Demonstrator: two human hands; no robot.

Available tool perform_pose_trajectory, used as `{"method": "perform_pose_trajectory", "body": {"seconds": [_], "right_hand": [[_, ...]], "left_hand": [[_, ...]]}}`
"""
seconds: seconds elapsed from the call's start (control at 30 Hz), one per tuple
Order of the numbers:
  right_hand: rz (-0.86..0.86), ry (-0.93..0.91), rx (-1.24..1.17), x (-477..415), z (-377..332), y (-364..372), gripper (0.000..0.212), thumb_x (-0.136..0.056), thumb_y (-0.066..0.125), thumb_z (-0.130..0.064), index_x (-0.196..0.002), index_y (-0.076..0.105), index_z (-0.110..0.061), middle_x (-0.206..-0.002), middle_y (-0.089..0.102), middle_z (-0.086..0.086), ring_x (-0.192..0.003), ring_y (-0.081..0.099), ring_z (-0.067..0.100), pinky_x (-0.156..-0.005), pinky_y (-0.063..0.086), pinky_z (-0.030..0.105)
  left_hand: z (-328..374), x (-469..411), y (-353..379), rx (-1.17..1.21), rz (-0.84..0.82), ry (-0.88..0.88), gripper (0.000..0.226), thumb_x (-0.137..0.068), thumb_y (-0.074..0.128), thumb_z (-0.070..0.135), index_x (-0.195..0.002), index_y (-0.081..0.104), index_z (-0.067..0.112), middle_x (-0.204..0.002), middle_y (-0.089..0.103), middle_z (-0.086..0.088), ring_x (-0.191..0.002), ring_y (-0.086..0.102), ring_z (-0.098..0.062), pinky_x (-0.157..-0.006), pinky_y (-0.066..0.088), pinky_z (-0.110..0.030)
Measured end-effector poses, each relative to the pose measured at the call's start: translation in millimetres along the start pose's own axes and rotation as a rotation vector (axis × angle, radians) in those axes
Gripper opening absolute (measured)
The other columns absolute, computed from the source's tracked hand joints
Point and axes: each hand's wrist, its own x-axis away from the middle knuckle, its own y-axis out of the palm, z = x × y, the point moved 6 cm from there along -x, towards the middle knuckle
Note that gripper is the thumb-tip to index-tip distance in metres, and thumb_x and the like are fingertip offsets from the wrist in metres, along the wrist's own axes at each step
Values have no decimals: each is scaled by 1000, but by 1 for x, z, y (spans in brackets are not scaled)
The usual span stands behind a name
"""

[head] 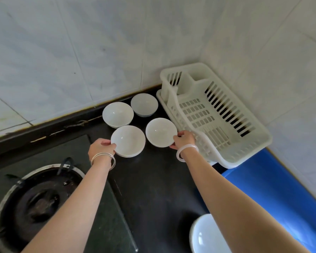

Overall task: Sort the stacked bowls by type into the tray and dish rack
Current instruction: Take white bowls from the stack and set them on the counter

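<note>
Head view shows 2 hands, each on its own white bowl on the dark counter [153, 179]. The left hand [100, 147] pinches the near-left rim of the front-left bowl [128, 140], thumb on the rim's upper side and the other fingers curled beneath, out of sight. The right hand [183, 139] grips the near-right rim of the front-right bowl [161, 132] the same way, thumb on top, remaining fingers tucked under the edge. Edge grips like these look chosen to lift or slide each bowl without touching its inside.

Beyond the left fingertips sit 2 more white pieces: the back-left bowl [117, 114] and the back-right bowl [144, 104], the second looking deeper-sided, though its type is hard to judge. They stand apart, so nothing has to be unstacked to reach them.

Just past the right knuckles stands the white dish rack [226, 125], empty, resting on a drip tray [161, 101]; its closeness suits a short carry. A blue surface [274, 189] lies nearer the right forearm, with another white dish [204, 234] beside it. A gas burner [35, 201] sits below the left wrist.
</note>
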Motion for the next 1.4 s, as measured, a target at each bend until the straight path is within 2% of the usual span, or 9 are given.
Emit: {"method": "perform_pose_trajectory", "body": {"seconds": [0.1,0.23,0.37,0.43,0.57,0.67,0.87,1.0,1.4], "right_hand": [[14,10,27,-9,2,7,16,-84,54,-1,-80,50,-15,-71,53,2,-54,63,19,-64,61,41],[24,24,37,-17,6,14,24,-84,55,-1,-72,48,-20,-70,54,2,-52,63,18,-66,61,44],[47,26,28,-21,8,17,23,-84,56,-1,-73,49,-20,-70,53,0,-49,61,15,-67,61,45],[45,29,7,-21,9,19,18,-84,56,-2,-79,51,-18,-72,52,-1,-50,60,14,-67,61,42],[-6,72,-118,-16,12,21,15,-87,57,-6,-97,51,-16,-81,55,2,-64,61,17,-52,58,27],[-62,134,-259,-9,20,24,22,-89,56,-8,-111,54,-13,-96,61,11,-79,66,25,-65,58,31],[-60,153,-427,-2,22,31,33,-90,55,-5,-123,56,-7,-122,60,18,-99,65,32,-74,56,29],[-48,156,-410,-3,16,33,36,-90,55,-4,-126,54,-7,-124,59,19,-102,65,33,-76,55,29],[-97,174,-442,-2,10,37,35,-94,49,-8,-129,51,-5,-126,57,21,-100,62,31,-79,53,32]], "left_hand": [[-3,-5,3,23,11,-11,16,-70,66,2,-78,65,16,-86,68,-9,-68,61,-24,-80,57,-43],[-6,-7,6,29,17,-10,17,-70,65,0,-78,66,15,-85,67,-8,-69,63,-22,-80,57,-40],[-11,-8,7,72,21,-27,18,-71,64,-2,-82,66,13,-81,66,-6,-55,55,-8,-67,55,-30],[-13,-8,9,115,6,-43,20,-73,64,-3,-86,67,11,-83,65,-6,-57,56,-8,-62,53,-26],[-18,-6,12,218,-58,-74,22,-78,63,-2,-97,64,8,-98,65,-11,-83,64,-23,-73,55,-32],[-25,3,19,320,-149,-137,27,-84,59,3,-110,59,9,-107,59,-10,-99,62,-32,-77,53,-34],[-33,24,31,558,-163,-282,36,-90,49,-1,-123,52,12,-112,49,-5,-99,62,-36,-74,53,-36],[-32,27,33,620,-128,-323,35,-89,49,-3,-121,54,10,-109,50,-7,-103,61,-41,-73,54,-38],[-39,30,32,630,-76,-308,27,-87,57,2,-111,58,13,-107,56,-5,-91,65,-32,-56,55,-26]]}}
